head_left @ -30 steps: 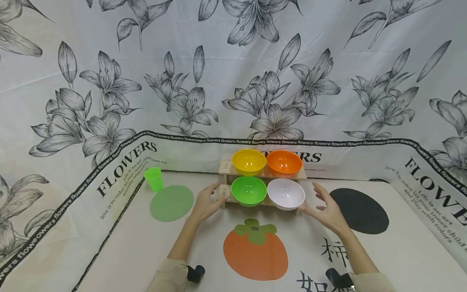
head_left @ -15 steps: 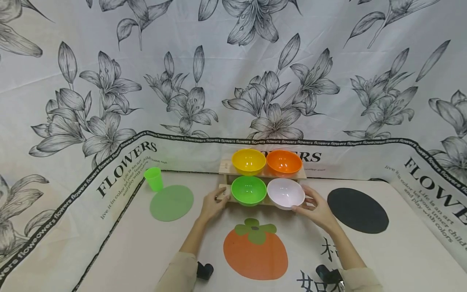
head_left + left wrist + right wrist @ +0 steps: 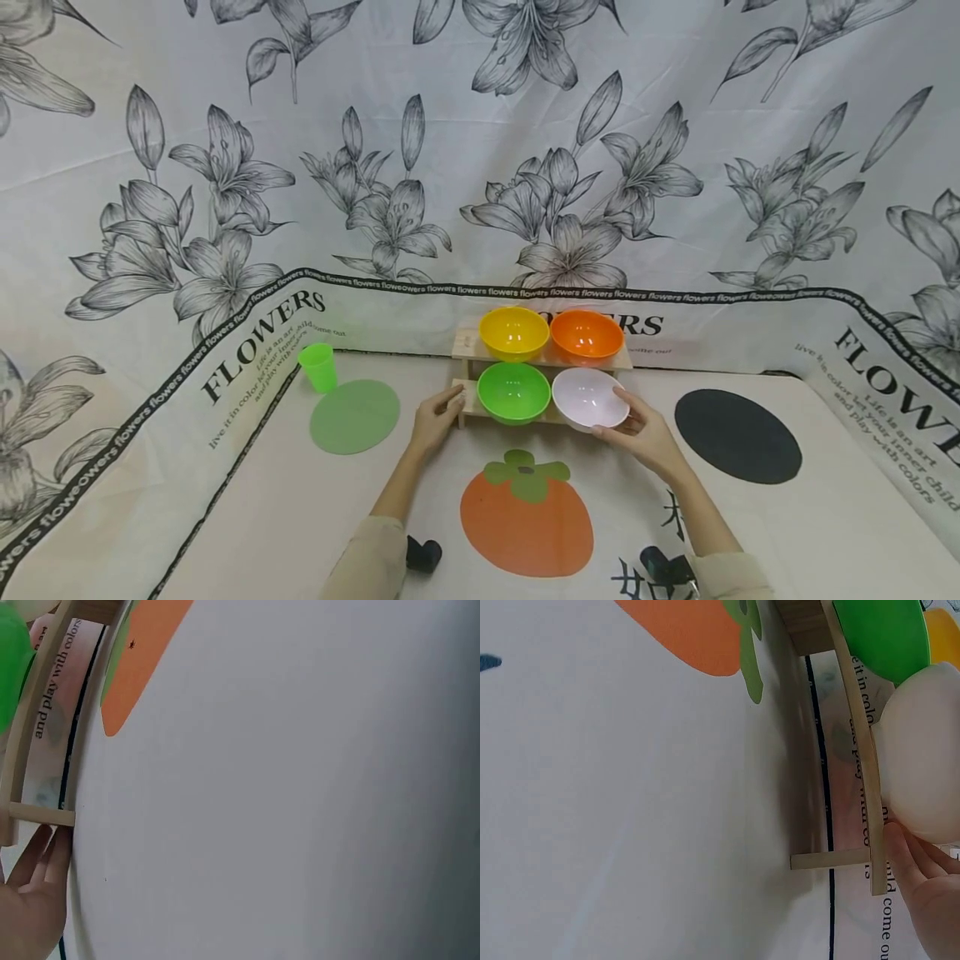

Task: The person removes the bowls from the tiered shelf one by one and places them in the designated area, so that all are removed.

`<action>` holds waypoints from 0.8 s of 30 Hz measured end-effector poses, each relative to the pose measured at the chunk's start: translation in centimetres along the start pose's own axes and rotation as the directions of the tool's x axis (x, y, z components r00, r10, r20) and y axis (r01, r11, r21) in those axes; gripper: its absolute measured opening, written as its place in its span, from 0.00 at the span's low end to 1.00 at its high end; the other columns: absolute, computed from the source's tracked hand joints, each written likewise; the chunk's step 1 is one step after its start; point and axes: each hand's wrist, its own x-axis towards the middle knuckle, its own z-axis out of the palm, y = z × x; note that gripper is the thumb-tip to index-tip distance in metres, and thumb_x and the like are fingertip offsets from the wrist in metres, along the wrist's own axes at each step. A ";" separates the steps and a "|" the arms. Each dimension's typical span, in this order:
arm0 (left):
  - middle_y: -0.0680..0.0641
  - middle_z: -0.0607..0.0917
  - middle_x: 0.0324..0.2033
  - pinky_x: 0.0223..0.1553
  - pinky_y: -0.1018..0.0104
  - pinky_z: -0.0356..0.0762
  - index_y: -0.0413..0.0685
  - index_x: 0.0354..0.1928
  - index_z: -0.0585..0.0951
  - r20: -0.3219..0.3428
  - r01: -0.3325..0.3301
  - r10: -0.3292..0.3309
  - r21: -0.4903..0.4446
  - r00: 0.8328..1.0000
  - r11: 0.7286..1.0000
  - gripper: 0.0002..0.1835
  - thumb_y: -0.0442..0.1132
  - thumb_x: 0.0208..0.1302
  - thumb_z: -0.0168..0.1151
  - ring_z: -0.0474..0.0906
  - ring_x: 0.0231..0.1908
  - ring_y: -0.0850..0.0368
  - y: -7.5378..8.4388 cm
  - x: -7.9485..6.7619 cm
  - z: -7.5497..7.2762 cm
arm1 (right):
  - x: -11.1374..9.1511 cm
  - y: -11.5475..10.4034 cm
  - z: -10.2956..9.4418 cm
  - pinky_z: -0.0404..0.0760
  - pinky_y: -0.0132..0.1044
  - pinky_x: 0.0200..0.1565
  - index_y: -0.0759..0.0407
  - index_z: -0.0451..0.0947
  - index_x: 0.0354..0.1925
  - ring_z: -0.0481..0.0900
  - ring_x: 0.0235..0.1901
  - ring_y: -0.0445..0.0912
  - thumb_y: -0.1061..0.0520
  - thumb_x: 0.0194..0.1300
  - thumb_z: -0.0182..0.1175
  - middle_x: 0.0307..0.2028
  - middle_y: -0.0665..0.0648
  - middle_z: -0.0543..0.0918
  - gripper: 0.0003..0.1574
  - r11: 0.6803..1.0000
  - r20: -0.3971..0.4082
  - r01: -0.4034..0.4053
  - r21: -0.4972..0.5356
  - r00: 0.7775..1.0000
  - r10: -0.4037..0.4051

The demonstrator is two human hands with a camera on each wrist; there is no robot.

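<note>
A two-tier wooden rack [image 3: 466,397] carries a yellow bowl [image 3: 513,335] and an orange bowl [image 3: 587,335] above, with a green bowl [image 3: 513,392] and a white bowl [image 3: 585,398] on the lower tier. My left hand [image 3: 434,422] holds the left end of the lower shelf. In the left wrist view, its fingers [image 3: 51,859] reach the rack's leg from outside. At the other end, my right hand [image 3: 647,435] grips the white bowl, thumb low at its front and fingers at its right rim. The right wrist view shows the white bowl [image 3: 922,754] above the shelf edge.
A green cup [image 3: 319,367] stands at the left, behind a round green mat [image 3: 355,417]. To the right lies a dark round mat [image 3: 738,436]. A printed persimmon [image 3: 527,525] marks the cloth in front of the rack, and a flowered curtain hangs behind.
My right hand has moved left from beside the rack and taken hold of the white bowl. The left hand has come slightly right onto the shelf's end. The bowls keep their places.
</note>
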 end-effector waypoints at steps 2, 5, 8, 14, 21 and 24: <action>0.38 0.77 0.56 0.64 0.46 0.66 0.38 0.55 0.78 -0.002 0.014 -0.014 -0.033 1.000 0.999 0.19 0.40 0.65 0.59 0.68 0.61 0.40 -0.1 -0.1 0.1 | -0.1 0.0 0.1 0.80 0.48 0.54 0.68 0.51 0.70 0.71 0.55 0.66 0.53 0.56 0.69 0.66 0.74 0.59 0.54 1.000 -0.007 -0.006 -0.007 1.000 0.006; 0.38 0.76 0.57 0.64 0.45 0.65 0.37 0.55 0.78 -0.007 0.027 -0.027 -0.060 1.000 0.998 0.19 0.39 0.65 0.59 0.67 0.61 0.40 -0.1 -0.1 0.2 | -0.2 0.0 0.2 0.79 0.49 0.54 0.69 0.48 0.70 0.70 0.56 0.67 0.54 0.55 0.69 0.66 0.74 0.58 0.56 1.000 -0.019 -0.005 -0.005 1.000 0.005; 0.38 0.77 0.57 0.63 0.46 0.68 0.36 0.55 0.78 -0.014 0.029 -0.030 -0.054 0.999 0.998 0.18 0.38 0.66 0.58 0.68 0.60 0.40 0.2 -0.1 0.3 | -0.4 0.1 0.2 0.77 0.48 0.55 0.70 0.47 0.70 0.68 0.58 0.67 0.55 0.54 0.69 0.67 0.74 0.57 0.57 1.000 -0.030 0.004 0.010 1.000 -0.004; 0.33 0.76 0.55 0.58 0.43 0.72 0.29 0.54 0.76 -0.012 0.032 -0.033 -0.095 0.999 0.995 0.17 0.32 0.65 0.57 0.72 0.56 0.36 2.7 -0.8 -0.1 | -1.2 -0.4 -0.1 0.78 0.47 0.54 0.70 0.48 0.70 0.68 0.58 0.67 0.57 0.54 0.70 0.66 0.75 0.57 0.56 0.999 -0.037 0.011 0.034 0.999 -0.009; 0.31 0.75 0.56 0.56 0.47 0.75 0.27 0.54 0.75 0.018 0.045 -0.043 -0.115 0.999 0.992 0.18 0.31 0.66 0.56 0.71 0.56 0.35 3.7 -1.3 -0.6 | -2.5 -0.7 -0.5 0.79 0.47 0.53 0.71 0.48 0.70 0.69 0.56 0.68 0.59 0.54 0.70 0.66 0.76 0.57 0.56 0.999 -0.025 0.026 0.021 0.999 -0.025; 0.32 0.75 0.56 0.51 0.54 0.80 0.28 0.54 0.76 0.017 0.066 -0.064 -0.143 0.998 0.987 0.18 0.32 0.65 0.57 0.73 0.54 0.37 3.0 -1.1 -0.6 | -3.2 -0.8 -0.4 0.79 0.44 0.54 0.71 0.49 0.70 0.69 0.56 0.69 0.58 0.53 0.70 0.66 0.77 0.57 0.56 0.999 -0.017 0.035 0.004 0.999 -0.035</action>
